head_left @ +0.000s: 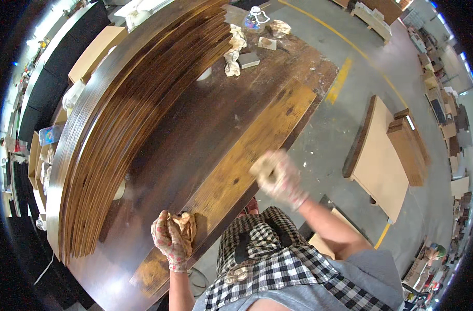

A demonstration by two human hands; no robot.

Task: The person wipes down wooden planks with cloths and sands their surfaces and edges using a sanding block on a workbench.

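Note:
A long wood-grain board (pixel 247 145) lies slantwise along the near edge of a dark brown work table (pixel 169 140). My left hand (pixel 169 241), in a white glove with a reddish pattern, is closed on a crumpled tan rag (pixel 184 226) at the board's lower left part. Farther right, my right hand (pixel 283 184), gloved the same way, is over the board's near edge. Motion blurs it; its fingers look curled round something pale that I cannot make out.
Many dark wood boards (pixel 117 103) stand stacked on edge along the table's left. At the far end are crumpled cloths (pixel 234 52), a grey block (pixel 248 60) and a clear plastic bottle (pixel 255 19). Tan and brown panels (pixel 384 155) are stacked to the right.

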